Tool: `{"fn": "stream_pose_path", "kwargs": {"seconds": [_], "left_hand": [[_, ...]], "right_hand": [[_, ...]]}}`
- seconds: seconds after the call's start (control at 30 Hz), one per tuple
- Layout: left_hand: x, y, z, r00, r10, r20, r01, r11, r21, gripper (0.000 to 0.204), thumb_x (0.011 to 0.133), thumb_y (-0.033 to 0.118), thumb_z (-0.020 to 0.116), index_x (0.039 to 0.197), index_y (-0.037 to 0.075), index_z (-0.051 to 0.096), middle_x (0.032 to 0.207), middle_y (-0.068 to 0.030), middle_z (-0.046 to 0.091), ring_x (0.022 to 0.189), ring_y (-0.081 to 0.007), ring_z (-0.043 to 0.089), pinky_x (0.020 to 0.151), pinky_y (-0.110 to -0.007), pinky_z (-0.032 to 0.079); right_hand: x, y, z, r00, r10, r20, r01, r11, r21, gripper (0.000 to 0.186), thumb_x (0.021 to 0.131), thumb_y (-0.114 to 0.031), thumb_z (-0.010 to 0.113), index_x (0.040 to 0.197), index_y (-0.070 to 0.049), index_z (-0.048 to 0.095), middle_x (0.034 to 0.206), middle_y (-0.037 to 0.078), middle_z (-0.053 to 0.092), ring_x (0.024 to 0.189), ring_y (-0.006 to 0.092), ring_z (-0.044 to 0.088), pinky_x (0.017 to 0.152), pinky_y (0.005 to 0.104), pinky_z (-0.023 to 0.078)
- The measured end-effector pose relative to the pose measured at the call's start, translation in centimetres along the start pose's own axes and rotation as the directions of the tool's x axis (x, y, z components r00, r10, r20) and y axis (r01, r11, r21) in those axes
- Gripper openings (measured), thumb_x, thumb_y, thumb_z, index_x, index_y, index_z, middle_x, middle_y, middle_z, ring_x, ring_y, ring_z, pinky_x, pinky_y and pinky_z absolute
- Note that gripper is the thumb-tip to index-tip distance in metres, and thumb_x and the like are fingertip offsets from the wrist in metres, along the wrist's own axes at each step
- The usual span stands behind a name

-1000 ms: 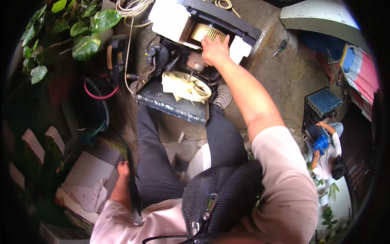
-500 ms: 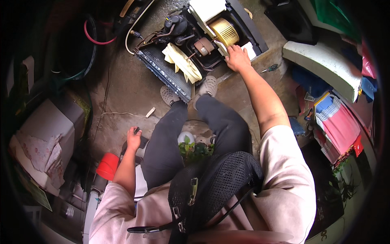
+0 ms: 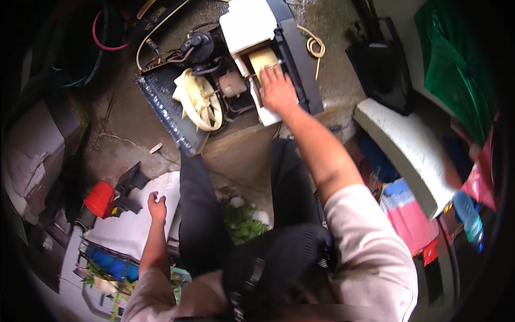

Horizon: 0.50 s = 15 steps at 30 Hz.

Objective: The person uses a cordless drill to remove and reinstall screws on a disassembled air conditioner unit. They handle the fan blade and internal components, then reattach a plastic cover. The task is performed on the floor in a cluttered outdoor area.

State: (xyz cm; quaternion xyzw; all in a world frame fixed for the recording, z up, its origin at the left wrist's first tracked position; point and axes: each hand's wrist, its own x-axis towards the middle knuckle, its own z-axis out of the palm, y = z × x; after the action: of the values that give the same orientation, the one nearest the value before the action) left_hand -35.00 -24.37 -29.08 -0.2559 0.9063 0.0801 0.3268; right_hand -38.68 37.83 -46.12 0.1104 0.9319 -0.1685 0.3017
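The window air conditioner, its casing off, lies on the floor ahead of me. My right hand (image 3: pixel 278 92) rests on its blower opening, with fingers stretched over the yellow blower wheel (image 3: pixel 263 58). Beside that hand are the white foam housing (image 3: pixel 249 26) and the brown fan motor (image 3: pixel 232 85). Farther left sit the cream fan blade (image 3: pixel 199 101), the black compressor (image 3: pixel 200 49) and the finned coil (image 3: pixel 161 110). My left hand (image 3: pixel 156 207) hovers at the left over a white sheet (image 3: pixel 142 228). Its fingers are curled; what they hold, if anything, is too blurred to make out.
A red bucket (image 3: pixel 100 198) stands left of the white sheet. A coiled cream cord (image 3: pixel 315 47) lies right of the unit. On the right are a white foam block (image 3: pixel 410 153), a black panel (image 3: pixel 381 70) and a plastic bottle (image 3: pixel 469 222). Green leaves (image 3: pixel 244 222) show between my legs.
My right hand has moved from the blower housing's near edge onto the blower wheel. My left hand has drawn back toward me, over the white sheet. The whole view has shifted.
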Motion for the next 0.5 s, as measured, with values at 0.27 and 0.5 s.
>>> {"fn": "stream_pose_path", "kwargs": {"seconds": [0.27,0.5], "left_hand": [[-10.9,17.6,14.2,0.945,0.324,-0.049,-0.326,0.913,-0.247,0.038,0.085,-0.002,0.07,0.122,0.005,0.065,0.122,-0.0135,0.059,0.112,-0.0298,0.062,0.092,-0.039,0.054],[-10.5,28.9,18.0,0.785,0.579,-0.218,-0.619,0.73,-0.29,0.034,0.081,-0.001,0.07,0.115,0.001,0.066,0.121,-0.0188,0.063,0.117,-0.0385,0.061,0.106,-0.043,0.047]], "right_hand": [[-2.1,0.5,-1.8,0.985,-0.024,0.172,-0.002,0.988,0.154,0.04,0.096,-0.039,0.058,0.11,-0.007,0.079,0.141,0.01,0.058,0.128,0.0316,0.06,0.114,0.0511,0.039],[-2.1,0.1,-1.5,0.999,-0.039,-0.036,0.043,0.994,0.105,0.062,0.09,-0.033,0.066,0.146,-0.011,0.052,0.153,0.016,0.048,0.136,0.0335,0.051,0.109,0.052,0.045]]}}
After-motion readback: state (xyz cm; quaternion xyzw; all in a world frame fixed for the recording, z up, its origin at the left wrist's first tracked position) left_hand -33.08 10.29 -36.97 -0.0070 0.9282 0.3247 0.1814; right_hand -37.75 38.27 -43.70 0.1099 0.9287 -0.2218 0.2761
